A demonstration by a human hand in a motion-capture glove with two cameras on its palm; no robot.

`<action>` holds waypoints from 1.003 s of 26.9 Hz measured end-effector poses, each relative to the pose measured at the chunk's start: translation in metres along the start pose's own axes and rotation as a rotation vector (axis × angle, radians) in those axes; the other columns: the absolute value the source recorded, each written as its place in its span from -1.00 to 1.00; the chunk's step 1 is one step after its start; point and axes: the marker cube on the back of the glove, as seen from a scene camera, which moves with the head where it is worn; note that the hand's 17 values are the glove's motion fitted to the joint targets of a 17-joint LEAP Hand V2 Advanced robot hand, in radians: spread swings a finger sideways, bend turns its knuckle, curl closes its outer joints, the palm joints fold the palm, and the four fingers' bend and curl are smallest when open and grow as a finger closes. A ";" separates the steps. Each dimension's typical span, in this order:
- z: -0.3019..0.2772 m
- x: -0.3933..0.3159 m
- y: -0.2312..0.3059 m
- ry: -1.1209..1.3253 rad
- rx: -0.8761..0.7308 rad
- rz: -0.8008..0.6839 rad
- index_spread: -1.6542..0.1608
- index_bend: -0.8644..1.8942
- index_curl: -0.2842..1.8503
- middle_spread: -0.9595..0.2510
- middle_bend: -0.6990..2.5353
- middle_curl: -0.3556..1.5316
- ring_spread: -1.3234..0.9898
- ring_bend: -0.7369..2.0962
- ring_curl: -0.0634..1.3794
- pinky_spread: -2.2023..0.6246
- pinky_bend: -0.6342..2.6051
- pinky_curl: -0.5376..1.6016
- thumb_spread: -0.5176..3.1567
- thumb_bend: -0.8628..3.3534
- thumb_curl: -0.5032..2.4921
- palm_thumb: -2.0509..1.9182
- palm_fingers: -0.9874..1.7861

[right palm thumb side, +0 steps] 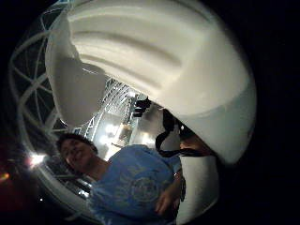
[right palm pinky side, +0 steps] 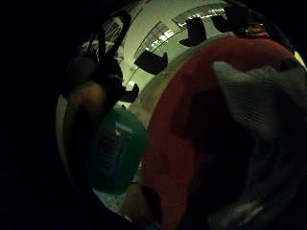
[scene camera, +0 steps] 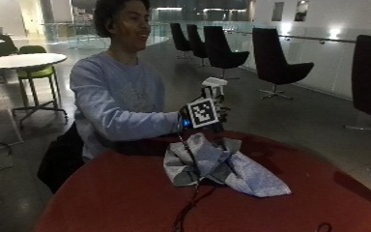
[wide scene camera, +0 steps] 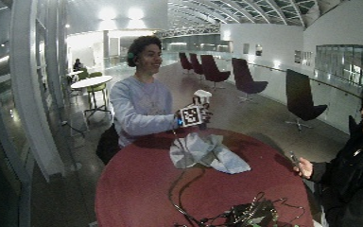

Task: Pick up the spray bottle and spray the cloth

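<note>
Above the red table [scene camera: 108, 193], outside view: gloved right hand [scene camera: 201, 113] is raised with its fingers wrapped round the spray bottle [scene camera: 212, 87]; white head shows above the hand. Cloth [scene camera: 224, 164] lies crumpled on the table below and just ahead of the hand, apart from it.

Wide outside view: same layout; hand [wide scene camera: 193, 115] holds bottle [wide scene camera: 202, 97] upright over the near edge of the cloth [wide scene camera: 206, 151].

Little-finger palm view: green bottle body [right palm pinky side: 117, 151] sits close against the palm; cloth [right palm pinky side: 259, 110] and table [right palm pinky side: 177, 143] are beyond it.

Thumb palm view: white spray head [right palm thumb side: 154, 51] fills the view, right at the palm.

Judgement: bottle is picked up, spraying is pending. To do it well, tilt the nozzle down toward the cloth, confirm the nozzle faces away from the person, then squeeze the trigger. Nozzle direction cannot be told.
</note>
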 end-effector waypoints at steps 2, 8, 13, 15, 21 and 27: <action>0.012 0.015 -0.004 0.066 -0.035 -0.033 0.55 -0.25 -0.49 0.50 -0.36 -0.10 0.15 -0.07 -0.36 0.65 -0.49 -0.19 -0.17 -0.60 -0.28 0.43 0.39; 0.030 0.032 0.006 0.052 -0.118 -0.041 0.52 -0.22 -0.44 0.49 -0.35 -0.09 0.14 -0.10 -0.37 0.66 -0.57 -0.25 -0.16 -0.60 -0.30 0.42 0.33; 0.021 0.040 0.012 0.063 -0.094 0.013 0.51 -0.22 -0.42 0.49 -0.32 -0.09 0.13 -0.15 -0.40 0.66 -0.57 -0.29 -0.16 -0.60 -0.32 0.42 0.29; 0.014 0.036 0.019 0.069 -0.100 0.035 0.50 -0.29 -0.43 0.48 -0.26 -0.06 0.14 -0.22 -0.42 0.65 -0.54 -0.28 -0.16 -0.61 -0.33 0.42 0.20; -0.028 0.028 0.045 0.118 -0.012 0.090 0.52 -0.28 -0.47 0.48 -0.19 -0.05 0.16 -0.27 -0.46 0.64 -0.52 -0.28 -0.15 -0.60 -0.35 0.41 0.15; -0.083 0.000 0.098 0.178 0.003 0.071 0.54 -0.20 -0.42 0.55 -0.40 -0.16 0.16 -0.23 -0.47 0.66 -0.48 -0.25 -0.14 -0.60 -0.35 0.42 0.22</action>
